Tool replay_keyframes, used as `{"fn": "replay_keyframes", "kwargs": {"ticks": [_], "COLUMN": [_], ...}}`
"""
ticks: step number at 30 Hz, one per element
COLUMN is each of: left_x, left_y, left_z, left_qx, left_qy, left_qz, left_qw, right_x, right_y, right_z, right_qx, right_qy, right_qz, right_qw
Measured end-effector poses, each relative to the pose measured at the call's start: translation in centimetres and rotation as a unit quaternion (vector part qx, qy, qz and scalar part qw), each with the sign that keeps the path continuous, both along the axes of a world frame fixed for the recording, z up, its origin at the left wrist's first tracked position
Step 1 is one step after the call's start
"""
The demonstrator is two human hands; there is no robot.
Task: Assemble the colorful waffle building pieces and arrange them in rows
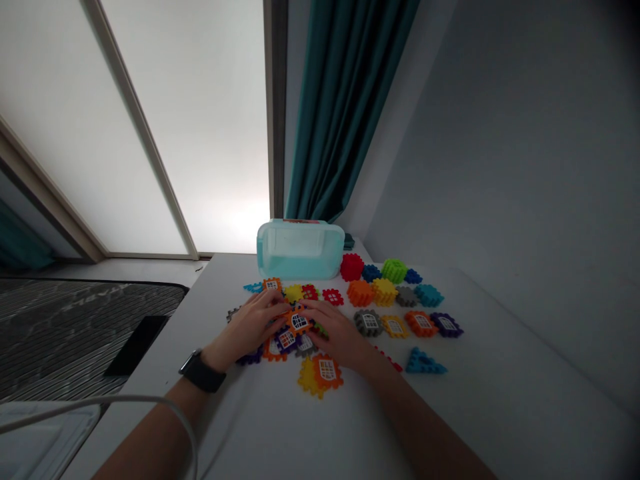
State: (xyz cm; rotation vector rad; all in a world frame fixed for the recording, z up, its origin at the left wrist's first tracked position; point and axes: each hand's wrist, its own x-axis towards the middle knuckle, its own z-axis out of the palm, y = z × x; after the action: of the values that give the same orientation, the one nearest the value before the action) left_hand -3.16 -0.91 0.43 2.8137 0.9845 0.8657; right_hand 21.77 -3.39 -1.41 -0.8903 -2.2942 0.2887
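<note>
Orange tile (300,322): flat, toothed edges, white window grid mid-face. Left hand (256,321) and right hand (336,331) flank it; can't tell if either grips.

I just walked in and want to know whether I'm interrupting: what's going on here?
A person is handling colourful plastic pieces with toothed edges at a white table. The left hand and right hand have their fingers at an orange window piece over a loose pile; how firmly it's held is hard to tell. On the right are several single-coloured stacks, and a translucent box stands behind the pile.
</note>
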Motion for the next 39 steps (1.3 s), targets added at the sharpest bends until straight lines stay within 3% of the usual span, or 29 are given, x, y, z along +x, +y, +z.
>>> {"fn": "replay_keyframes", "kwargs": {"ticks": [5,13,23,30,39], "left_x": [0.0,0.2,1.2,1.1,-0.3], "left_y": [0.0,-0.4,-0.6,-0.3,0.5], "left_z": [0.1,0.4,0.1,-0.2,-0.4], "left_qx": [-0.004,-0.013,-0.025,-0.046,-0.005], "left_qy": [0.012,-0.028,-0.066,-0.079,-0.025], "left_qz": [0.005,0.046,0.061,0.050,0.034], "left_qw": [1.000,0.998,0.996,0.995,0.999], "right_x": [-0.1,-0.5,-1.2,-1.1,-0.7], "right_y": [-0.1,-0.3,-0.6,-0.6,-0.3], "right_z": [0.3,0.3,0.2,0.1,-0.2], "right_qx": [-0.012,-0.006,-0.004,0.003,0.035], "right_qy": [0.009,0.084,0.118,0.095,0.033], "right_qz": [0.006,-0.059,-0.084,-0.086,-0.047], "right_qw": [1.000,0.995,0.989,0.992,0.998]}}
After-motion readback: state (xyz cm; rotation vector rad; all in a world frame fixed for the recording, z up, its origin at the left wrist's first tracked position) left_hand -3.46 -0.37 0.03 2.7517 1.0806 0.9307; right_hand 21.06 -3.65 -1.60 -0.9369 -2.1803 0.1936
